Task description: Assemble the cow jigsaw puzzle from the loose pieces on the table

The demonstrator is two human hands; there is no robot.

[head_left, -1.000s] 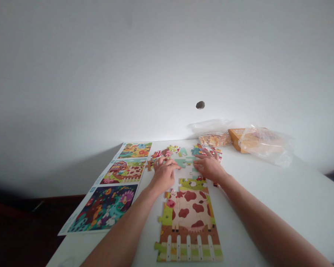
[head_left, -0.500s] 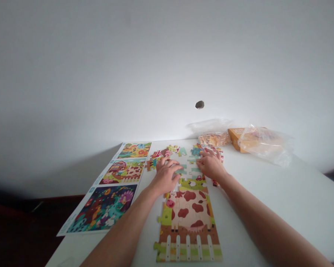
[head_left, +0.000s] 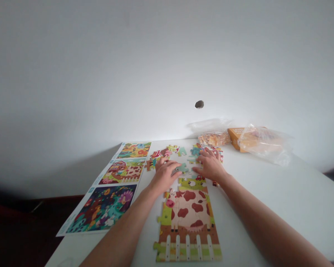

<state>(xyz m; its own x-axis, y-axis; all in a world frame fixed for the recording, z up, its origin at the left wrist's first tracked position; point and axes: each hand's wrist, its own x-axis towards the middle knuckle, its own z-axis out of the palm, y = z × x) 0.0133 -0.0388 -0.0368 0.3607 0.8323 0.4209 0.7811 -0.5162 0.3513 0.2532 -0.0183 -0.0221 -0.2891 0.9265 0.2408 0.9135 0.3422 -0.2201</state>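
On the white table lies a partly joined jigsaw puzzle [head_left: 190,215] showing a spotted cow, a white fence and a strip with sheep and a red vehicle. Beyond its far edge, my left hand [head_left: 166,174] has thumb and forefinger at a pale green puzzle piece [head_left: 183,168], seemingly gripping its left side. My right hand [head_left: 211,165] reaches in from the other side with fingers spread, thumb pointing toward that piece. Its fingers partly cover loose pieces, among them a teal piece [head_left: 195,151]. More loose pieces [head_left: 156,154] lie past my left fingers.
A picture sheet [head_left: 102,207] with three printed scenes lies along the left table edge. At the back right are a bag of orange pieces [head_left: 213,139], a yellow-orange box [head_left: 235,139] and a crumpled clear plastic bag [head_left: 269,148]. A white wall [head_left: 167,74] rises behind.
My right thumb has spread away from the fingers toward the left. A pale piece formerly by my right fingers no longer shows there; the pale green shape by my left fingers looks larger.
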